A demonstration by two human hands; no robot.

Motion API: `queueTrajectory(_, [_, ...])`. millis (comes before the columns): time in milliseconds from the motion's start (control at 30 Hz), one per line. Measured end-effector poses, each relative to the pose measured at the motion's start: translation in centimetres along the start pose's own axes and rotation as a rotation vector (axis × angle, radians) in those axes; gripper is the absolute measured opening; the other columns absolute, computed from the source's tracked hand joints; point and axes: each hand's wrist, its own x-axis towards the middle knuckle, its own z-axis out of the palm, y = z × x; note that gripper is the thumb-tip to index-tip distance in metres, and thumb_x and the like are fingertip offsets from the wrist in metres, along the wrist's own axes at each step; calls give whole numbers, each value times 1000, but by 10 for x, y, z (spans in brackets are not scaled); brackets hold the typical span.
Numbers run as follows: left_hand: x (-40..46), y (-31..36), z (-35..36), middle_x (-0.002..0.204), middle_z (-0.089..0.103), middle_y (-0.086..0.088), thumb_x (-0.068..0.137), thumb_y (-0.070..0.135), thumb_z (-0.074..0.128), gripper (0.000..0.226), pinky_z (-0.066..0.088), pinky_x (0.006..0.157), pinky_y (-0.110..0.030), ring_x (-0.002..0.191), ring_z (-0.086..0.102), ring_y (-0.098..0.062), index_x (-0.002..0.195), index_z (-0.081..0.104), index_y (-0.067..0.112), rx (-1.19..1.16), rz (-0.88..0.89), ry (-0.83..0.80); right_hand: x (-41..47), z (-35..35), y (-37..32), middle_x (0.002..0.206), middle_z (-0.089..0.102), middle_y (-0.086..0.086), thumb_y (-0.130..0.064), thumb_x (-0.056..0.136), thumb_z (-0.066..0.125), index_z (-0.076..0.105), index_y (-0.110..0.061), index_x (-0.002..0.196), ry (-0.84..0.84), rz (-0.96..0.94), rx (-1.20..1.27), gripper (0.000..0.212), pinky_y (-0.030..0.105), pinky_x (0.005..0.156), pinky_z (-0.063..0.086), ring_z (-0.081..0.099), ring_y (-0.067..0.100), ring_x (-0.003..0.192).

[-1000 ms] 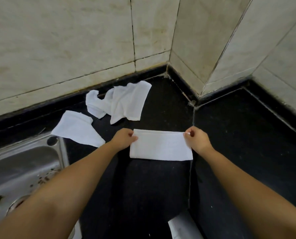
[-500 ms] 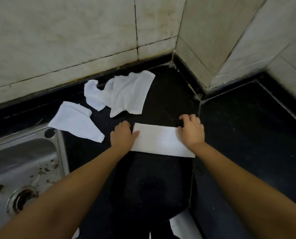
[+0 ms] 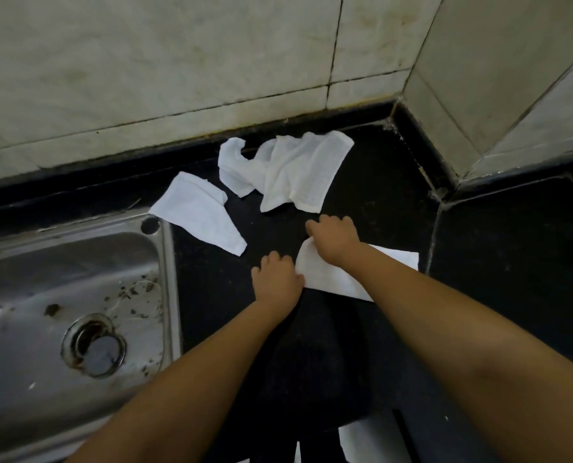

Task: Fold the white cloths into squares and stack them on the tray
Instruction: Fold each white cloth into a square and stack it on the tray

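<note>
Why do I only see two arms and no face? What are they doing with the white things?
The camera sits on the person's head, looking down, so you see only their arms. The left hand and right hand press on a folded white cloth lying on the black stone counter. Whether either has a grip on it, I cannot tell. Behind lie a crumpled white cloth and a smaller white cloth. The steel sink is at the left.
</note>
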Motion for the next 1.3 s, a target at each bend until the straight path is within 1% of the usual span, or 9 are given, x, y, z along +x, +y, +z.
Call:
queueTrajectory(100, [-6,5,-2,115,55,-8,93,26,49,23,39,93,-37,110,51,-25,107,57,11,-48,6,38,-6,0,11,115,53,11,-11,93,44,47,-16,117,35,-30,97,25,38,91,37,55,29,102])
queueTrajectory(267, [-17,26,-18,79,55,1,91,15,52,4,50,82,-41,76,59,-20,92,49,15,-424,140,94,-24,-12,54,100,56,5,-9,90,50,50,-18,100,41,-17,481,14,35,82,48,57,22,89])
queueTrajectory(467, [-26,88,-9,104,58,-1,92,15,56,34,42,89,-29,93,55,-16,126,52,14,-508,399,102,-65,-10,132,93,49,-3,-7,85,55,43,-26,91,56,25,492,22,29,76,40,53,18,83])
queueTrajectory(667, [-23,123,32,89,63,-10,84,11,57,22,36,75,-32,85,60,-27,102,70,9,-253,694,97,-95,19,170,105,47,2,-3,82,53,38,-23,93,2,3,296,27,33,79,35,50,22,91])
queueTrajectory(800, [-20,123,43,99,62,-9,89,14,54,26,38,82,-34,93,59,-27,110,68,13,-101,808,60,-103,38,180,110,47,4,-3,85,50,47,-17,104,77,-36,211,23,32,80,35,51,25,96])
queueTrajectory(933, [-17,118,42,119,54,-5,98,22,41,35,31,97,-33,111,49,-22,130,54,18,113,855,-73,-105,48,181,123,47,5,-1,88,48,50,-20,125,97,-49,187,42,33,92,37,47,24,112])
queueTrajectory(1033, [-19,110,35,113,58,-2,94,37,42,40,35,95,-33,106,53,-20,126,57,19,104,931,-41,-109,45,178,124,48,5,-1,90,45,55,-20,123,124,39,285,39,35,96,39,48,24,113])
queueTrajectory(1167, [-6,112,14,110,57,2,95,38,47,32,40,93,-31,104,53,-15,119,56,19,-129,641,67,-112,34,162,118,54,13,-14,95,48,56,-9,117,183,461,673,24,39,90,49,57,28,102])
queueTrajectory(1300, [18,122,4,123,52,-9,94,40,49,41,42,96,-40,115,50,-25,123,48,11,-173,202,-17,-117,40,138,122,56,18,-27,93,56,46,-1,121,118,731,901,40,39,88,48,57,32,111])
